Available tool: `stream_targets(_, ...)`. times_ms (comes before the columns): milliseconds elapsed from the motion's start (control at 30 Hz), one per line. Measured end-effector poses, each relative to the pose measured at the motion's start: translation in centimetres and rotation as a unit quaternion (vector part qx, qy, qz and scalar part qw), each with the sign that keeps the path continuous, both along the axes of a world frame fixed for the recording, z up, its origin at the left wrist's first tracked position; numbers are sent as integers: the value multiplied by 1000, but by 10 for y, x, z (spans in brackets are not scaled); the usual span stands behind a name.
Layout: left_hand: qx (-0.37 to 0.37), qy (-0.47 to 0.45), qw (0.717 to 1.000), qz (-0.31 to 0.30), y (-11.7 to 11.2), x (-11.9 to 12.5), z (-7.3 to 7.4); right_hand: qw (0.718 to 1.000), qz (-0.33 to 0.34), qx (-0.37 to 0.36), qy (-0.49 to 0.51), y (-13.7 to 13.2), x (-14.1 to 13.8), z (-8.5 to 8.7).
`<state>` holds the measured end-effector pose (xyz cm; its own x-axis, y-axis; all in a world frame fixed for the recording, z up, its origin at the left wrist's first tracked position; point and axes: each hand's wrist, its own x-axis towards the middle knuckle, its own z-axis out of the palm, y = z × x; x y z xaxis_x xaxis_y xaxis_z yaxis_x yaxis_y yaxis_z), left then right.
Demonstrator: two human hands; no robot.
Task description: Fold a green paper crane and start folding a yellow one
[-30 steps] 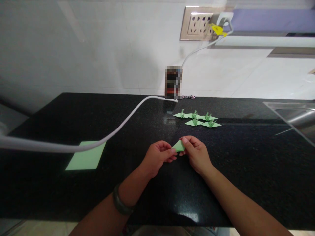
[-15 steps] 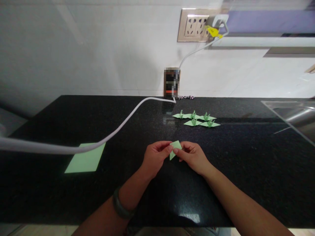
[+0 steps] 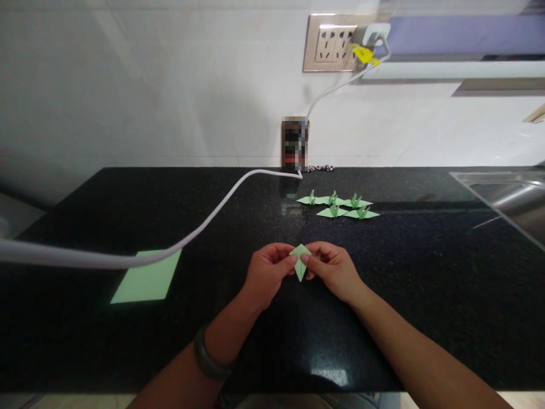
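A small light-green piece of folded paper [image 3: 300, 270], shaped like a kite with a centre crease, is held between both hands above the counter. My left hand [image 3: 269, 274] pinches its left edge, thumb on top and fingers behind. From the other side my right hand [image 3: 334, 270] pinches the right edge in the same way. Beyond the hands stand several green paper cranes [image 3: 335, 211] in two rows. Far to the left lies a flat stack or sheet of green paper [image 3: 147, 281], partly crossed by a white cable.
The black countertop [image 3: 221, 329] runs to a tiled wall. A white cable [image 3: 204, 226] loops over the left side to a phone-like object [image 3: 294, 143], blurred out, leaning on the wall. A metal sink [image 3: 517, 196] lies at right; a wall socket [image 3: 332, 45] is above.
The folded paper has turned from a slant to upright, its point now towards me. Both thumbs now lie on either side of its centre crease.
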<state>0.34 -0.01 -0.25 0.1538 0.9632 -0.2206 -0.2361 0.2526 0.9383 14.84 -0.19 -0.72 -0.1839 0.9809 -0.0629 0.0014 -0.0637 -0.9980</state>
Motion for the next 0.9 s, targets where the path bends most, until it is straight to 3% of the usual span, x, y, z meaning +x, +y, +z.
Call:
stream_targets(300,11,-28,999,-14,-2,1,4,998,13,-2,59,0,1,-1)
stream_targets(567,29,2,1000,6,-2,1,6,991,1,-28,128,0,1,-6)
stream_targets(767,-18,-57,997,-50,-3,-2,3,988,-35,-25,146,1,4,-7)
stream_targets(900,-23,-36,997,-69,-3,0,3,990,-28,-21,137,1,4,-6)
